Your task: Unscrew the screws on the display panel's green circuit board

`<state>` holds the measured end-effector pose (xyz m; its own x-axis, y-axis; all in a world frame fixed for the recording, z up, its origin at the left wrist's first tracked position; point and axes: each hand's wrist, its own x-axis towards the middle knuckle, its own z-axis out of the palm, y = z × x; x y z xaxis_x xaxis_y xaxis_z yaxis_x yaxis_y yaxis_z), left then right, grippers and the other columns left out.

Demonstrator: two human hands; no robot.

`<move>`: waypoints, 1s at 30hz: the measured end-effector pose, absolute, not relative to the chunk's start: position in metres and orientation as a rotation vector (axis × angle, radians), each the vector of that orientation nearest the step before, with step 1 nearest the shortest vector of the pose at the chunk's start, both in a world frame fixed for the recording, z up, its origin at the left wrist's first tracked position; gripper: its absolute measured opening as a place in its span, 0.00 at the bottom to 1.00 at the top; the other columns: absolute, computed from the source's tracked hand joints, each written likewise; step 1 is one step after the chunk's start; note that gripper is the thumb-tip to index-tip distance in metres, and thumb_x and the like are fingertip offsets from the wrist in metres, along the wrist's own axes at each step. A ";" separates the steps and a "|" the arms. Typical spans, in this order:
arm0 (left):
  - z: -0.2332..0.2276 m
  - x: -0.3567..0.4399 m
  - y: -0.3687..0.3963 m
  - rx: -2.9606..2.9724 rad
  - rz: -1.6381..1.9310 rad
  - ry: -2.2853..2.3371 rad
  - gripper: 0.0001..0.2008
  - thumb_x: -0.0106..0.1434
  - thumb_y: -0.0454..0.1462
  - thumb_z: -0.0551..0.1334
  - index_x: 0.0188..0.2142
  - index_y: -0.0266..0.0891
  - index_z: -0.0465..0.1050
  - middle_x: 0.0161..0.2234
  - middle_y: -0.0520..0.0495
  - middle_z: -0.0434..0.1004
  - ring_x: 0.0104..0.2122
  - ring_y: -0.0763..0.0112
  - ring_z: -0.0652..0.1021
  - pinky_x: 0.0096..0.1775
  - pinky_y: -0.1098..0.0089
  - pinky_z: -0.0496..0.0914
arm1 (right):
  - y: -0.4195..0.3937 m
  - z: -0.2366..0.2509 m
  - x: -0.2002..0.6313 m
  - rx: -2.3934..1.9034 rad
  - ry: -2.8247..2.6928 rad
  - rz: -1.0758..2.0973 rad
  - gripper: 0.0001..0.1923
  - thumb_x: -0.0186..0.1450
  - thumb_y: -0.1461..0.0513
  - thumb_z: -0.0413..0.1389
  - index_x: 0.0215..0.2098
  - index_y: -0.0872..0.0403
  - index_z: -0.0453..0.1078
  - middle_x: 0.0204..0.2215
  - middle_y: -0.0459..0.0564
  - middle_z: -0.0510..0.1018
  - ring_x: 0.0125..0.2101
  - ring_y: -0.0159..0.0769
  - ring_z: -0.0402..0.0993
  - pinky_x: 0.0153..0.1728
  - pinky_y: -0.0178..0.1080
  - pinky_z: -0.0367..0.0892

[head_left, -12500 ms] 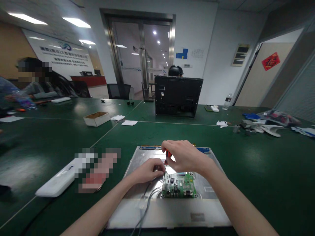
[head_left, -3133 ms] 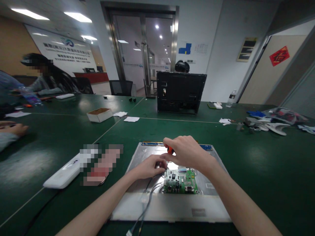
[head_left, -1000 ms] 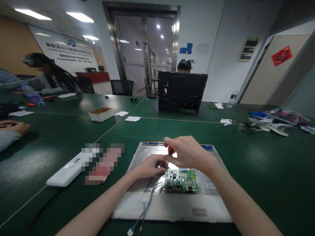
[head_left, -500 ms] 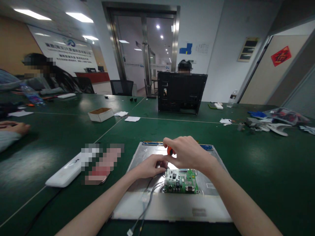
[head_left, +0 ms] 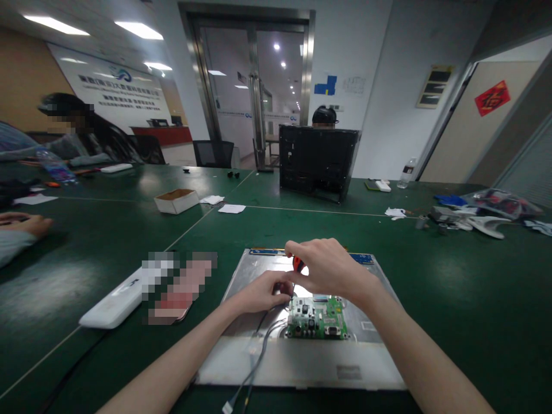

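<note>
A green circuit board (head_left: 317, 318) lies on the silver metal back of a display panel (head_left: 362, 362), flat in front of me. My right hand (head_left: 330, 269) is closed around the orange-and-black handle of a screwdriver (head_left: 297, 264), held upright over the board's upper left corner. Close beside the screwdriver's lower end, my left hand (head_left: 271, 288) has its fingers pinched together at that corner. What they grip is hidden. Grey cables (head_left: 264, 348) run from the board's left side over the panel's near edge to a white connector (head_left: 227, 407).
Left of the panel lie a white power strip (head_left: 116, 299) and a red phone-like object (head_left: 176, 302). An open box (head_left: 176, 201) stands farther back. Across the table, a person sits behind a black monitor casing (head_left: 318, 161). Another person's hand (head_left: 28, 223) rests at far left.
The black monitor casing across the table has turned and shifted slightly. My hands and the screwdriver stay in almost the same place over the board.
</note>
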<state>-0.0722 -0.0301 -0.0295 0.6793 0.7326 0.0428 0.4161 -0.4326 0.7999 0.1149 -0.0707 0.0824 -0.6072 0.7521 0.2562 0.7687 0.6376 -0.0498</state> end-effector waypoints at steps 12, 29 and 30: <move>-0.035 -0.073 -0.028 2.073 0.524 0.861 0.06 0.50 0.29 0.60 0.29 0.37 0.72 0.26 0.54 0.71 0.27 0.71 0.70 0.32 0.72 0.64 | -0.073 0.084 0.113 -1.254 -2.606 -0.057 0.10 0.60 0.62 0.55 0.41 0.53 0.65 0.32 0.47 0.80 0.27 0.32 0.72 0.23 0.35 0.46; -0.031 -0.072 -0.030 2.086 0.512 0.879 0.06 0.50 0.29 0.60 0.30 0.37 0.72 0.26 0.54 0.71 0.26 0.72 0.68 0.32 0.72 0.63 | -0.072 0.082 0.115 -1.328 -2.580 -0.160 0.09 0.64 0.57 0.55 0.39 0.52 0.66 0.28 0.46 0.79 0.25 0.32 0.72 0.22 0.35 0.44; -0.031 -0.072 -0.030 2.082 0.508 0.884 0.06 0.51 0.30 0.60 0.30 0.37 0.72 0.26 0.54 0.71 0.26 0.72 0.68 0.31 0.72 0.63 | -0.071 0.082 0.115 -1.327 -2.580 -0.160 0.10 0.65 0.54 0.54 0.40 0.51 0.67 0.28 0.46 0.79 0.25 0.33 0.72 0.22 0.35 0.44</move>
<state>-0.0723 -0.0303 -0.0313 0.6749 0.7361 0.0510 0.4146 -0.4354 0.7991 0.1153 -0.0708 0.0822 -0.5608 0.7870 0.2570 0.8128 0.5824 -0.0099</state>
